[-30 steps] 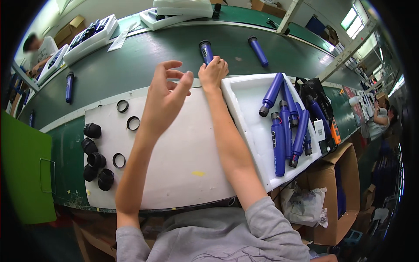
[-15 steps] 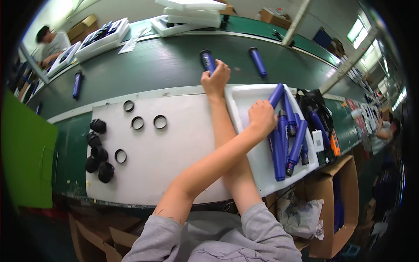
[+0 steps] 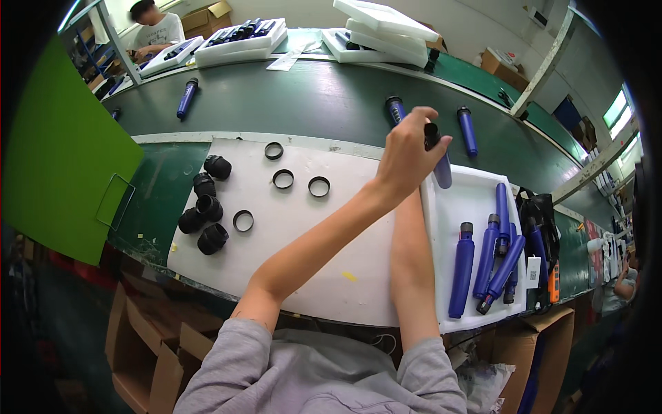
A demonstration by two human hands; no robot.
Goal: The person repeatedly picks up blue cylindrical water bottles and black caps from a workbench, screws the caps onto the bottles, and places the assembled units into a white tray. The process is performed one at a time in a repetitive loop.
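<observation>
My left hand (image 3: 407, 153) is raised over the far left corner of the white foam tray (image 3: 448, 190). Its fingers are closed round a blue microphone handle (image 3: 443, 172) with a black end. My right forearm (image 3: 412, 269) runs up underneath the left one; the right hand is hidden behind my left hand, so its fingers cannot be seen. Just beyond, another blue microphone handle (image 3: 394, 108) shows its dark end over the green conveyor belt (image 3: 296, 90). Several more blue handles (image 3: 462, 272) lie in the tray, some across each other.
Black rings (image 3: 318, 186) and several rounded black heads (image 3: 212, 239) lie on the white work mat (image 3: 310, 241). More handles (image 3: 467, 131) rest on the belt. Foam trays (image 3: 241, 45) stand beyond it, near a seated person (image 3: 162, 31). Cardboard boxes (image 3: 148, 345) sit below the bench edge.
My left hand has lifted a blue handle out of the tray and moved up and away, now covering my right hand. The whole view has shifted, with the scene further right.
</observation>
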